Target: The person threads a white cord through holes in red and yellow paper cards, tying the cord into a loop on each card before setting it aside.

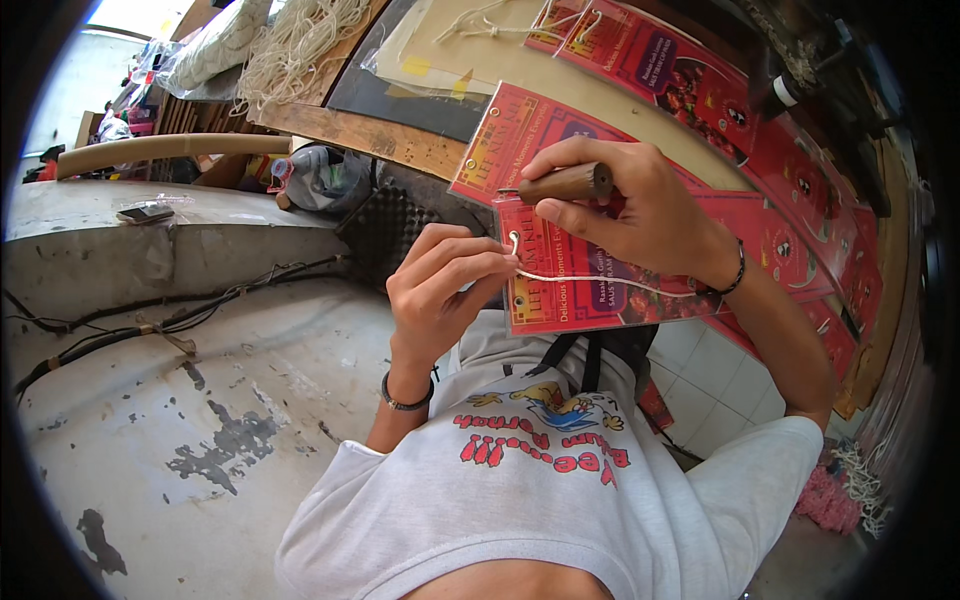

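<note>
My right hand point(655, 195) grips the dark wooden handle point(568, 185) of a tool, perhaps an awl; a short bit of its tip shows at the left end. Below it lies a red printed sign in a clear plastic sleeve point(545, 318), with eyelets along its left edge. A white cord point(600, 278) comes from the upper eyelet and runs right across the sign, toward my right wrist. At that left edge, my left hand point(440, 285) pinches the cord close to the eyelet. Another red sign point(520, 125) lies just beyond, partly under my right hand.
More red signs point(790, 190) overlap along the right side of the wooden table point(400, 150). A bundle of white cord point(300, 50) sits at the far left. A plastic bottle point(315, 175) and a phone-like object point(146, 213) are at left. Black cables point(190, 320) cross the worn grey surface.
</note>
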A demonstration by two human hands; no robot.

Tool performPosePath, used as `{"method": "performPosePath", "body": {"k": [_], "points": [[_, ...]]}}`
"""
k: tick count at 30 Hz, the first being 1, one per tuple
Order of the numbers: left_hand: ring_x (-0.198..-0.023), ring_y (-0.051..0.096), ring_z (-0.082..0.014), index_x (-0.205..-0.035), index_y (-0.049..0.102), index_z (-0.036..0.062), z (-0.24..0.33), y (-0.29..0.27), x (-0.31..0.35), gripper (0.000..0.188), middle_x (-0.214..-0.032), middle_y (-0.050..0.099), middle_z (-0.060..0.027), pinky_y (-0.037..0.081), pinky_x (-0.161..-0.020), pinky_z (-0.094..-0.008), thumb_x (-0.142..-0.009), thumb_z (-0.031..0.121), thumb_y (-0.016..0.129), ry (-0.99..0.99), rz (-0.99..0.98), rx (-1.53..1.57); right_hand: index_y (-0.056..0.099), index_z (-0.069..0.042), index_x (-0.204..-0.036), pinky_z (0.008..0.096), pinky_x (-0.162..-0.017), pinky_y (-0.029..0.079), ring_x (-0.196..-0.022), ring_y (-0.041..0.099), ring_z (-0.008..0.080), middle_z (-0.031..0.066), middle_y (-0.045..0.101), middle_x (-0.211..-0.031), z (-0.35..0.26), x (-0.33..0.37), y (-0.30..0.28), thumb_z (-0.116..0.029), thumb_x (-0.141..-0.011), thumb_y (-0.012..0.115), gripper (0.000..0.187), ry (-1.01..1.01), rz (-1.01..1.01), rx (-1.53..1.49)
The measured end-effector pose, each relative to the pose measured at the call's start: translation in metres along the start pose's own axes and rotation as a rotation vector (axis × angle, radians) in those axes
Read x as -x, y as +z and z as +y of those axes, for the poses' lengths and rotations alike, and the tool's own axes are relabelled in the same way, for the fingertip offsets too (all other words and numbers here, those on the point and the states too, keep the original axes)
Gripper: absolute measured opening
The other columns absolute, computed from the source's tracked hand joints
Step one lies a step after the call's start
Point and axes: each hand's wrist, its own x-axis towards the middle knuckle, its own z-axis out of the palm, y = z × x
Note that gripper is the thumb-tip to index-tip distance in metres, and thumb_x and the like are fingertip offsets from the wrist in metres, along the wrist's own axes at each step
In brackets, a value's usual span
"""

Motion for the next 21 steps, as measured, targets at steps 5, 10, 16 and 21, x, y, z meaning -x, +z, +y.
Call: {"method": "performPosePath", "body": {"k": [5,10,16,21], "points": [[-0.078,0.064,-0.0127,-0.094,0.075,0.0046,0.0037,-0.0010,0.0058,0.021,-0.085,0.070,-0.0062,0.052,-0.064,-0.0235,-0.075,-0.002,0.080,-0.295,-0.030,0.186,0.068,-0.008,-0.106,0.0297,-0.062,0.050,-0.064,0.061,0.0155,0.0075,0.072,-0.081,-0.0006,-0.0005,0.0006,-0.019,-0.088,0.072,0.022,-0.005,0.012,0.004],[-0.083,0.069,-0.0098,-0.102,0.070,-0.0015,0.0026,0.0027,0.0096,0.015,-0.089,0.072,-0.0056,0.055,-0.068,-0.0214,-0.087,-0.004,0.071,-0.709,-0.081,0.696,0.068,-0.007,-0.106,0.0302,-0.062,0.050,-0.065,0.062,0.0162,0.0080,0.072,-0.082,-0.0005,0.0001,0.0020,-0.019,-0.088,0.072,0.022,-0.007,0.022,-0.004],[-0.084,0.067,-0.0082,-0.101,0.068,-0.0044,0.0066,-0.0006,0.0055,0.013,-0.091,0.071,-0.0054,0.053,-0.074,-0.0217,-0.088,-0.009,0.068,-0.703,-0.107,0.618,0.068,-0.006,-0.105,0.0290,-0.064,0.052,-0.068,0.066,0.0148,0.0079,0.072,-0.081,-0.0024,-0.0005,0.0017,-0.014,-0.086,0.073,0.021,-0.032,0.027,0.007],[-0.085,0.069,-0.0091,-0.101,0.067,-0.0036,0.0039,0.0002,0.0085,0.011,-0.089,0.072,-0.0064,0.055,-0.072,-0.0215,-0.089,-0.005,0.069,-0.625,-0.103,0.564,0.067,-0.003,-0.104,0.0263,-0.065,0.053,-0.070,0.067,0.0110,0.0071,0.072,-0.080,-0.0085,0.0022,-0.0038,-0.009,-0.086,0.072,0.020,-0.053,-0.015,-0.091]]}}
